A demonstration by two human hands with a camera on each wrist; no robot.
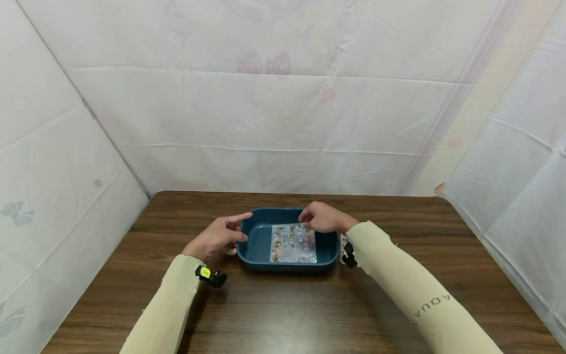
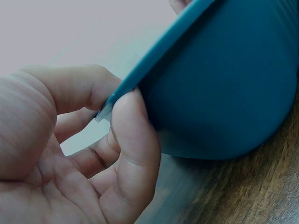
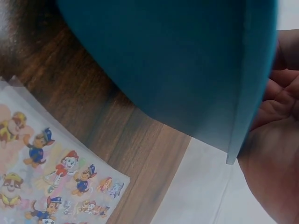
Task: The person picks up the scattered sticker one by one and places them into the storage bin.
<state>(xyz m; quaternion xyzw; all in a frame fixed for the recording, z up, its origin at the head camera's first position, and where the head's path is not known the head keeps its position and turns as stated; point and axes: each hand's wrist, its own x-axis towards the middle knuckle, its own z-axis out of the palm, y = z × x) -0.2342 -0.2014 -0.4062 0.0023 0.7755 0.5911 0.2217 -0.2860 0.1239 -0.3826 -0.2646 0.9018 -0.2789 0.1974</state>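
Left arm (image 1: 161,307): one, sleeved, angled forward and inward. Left hand (image 1: 216,237): bare, thumb set opposite the fingers in a grip, index finger reaching out. Right arm (image 1: 420,285): one, sleeved, longer in view, slanting forward and inward. Right hand (image 1: 326,217): bare, back uppermost, fingers bent downward, fingertips pinching.

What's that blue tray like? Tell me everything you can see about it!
The tray is dark greenish blue and looks like smooth plastic. It is a rectangle with rounded corners, raised walls and a rim around its open top. It sits right way up on the brown wood-look table. A see-through picture sheet lies inside it. The left hand grips the left rim; the right hand reaches in over the right side, but I can't tell whether it touches the tray.
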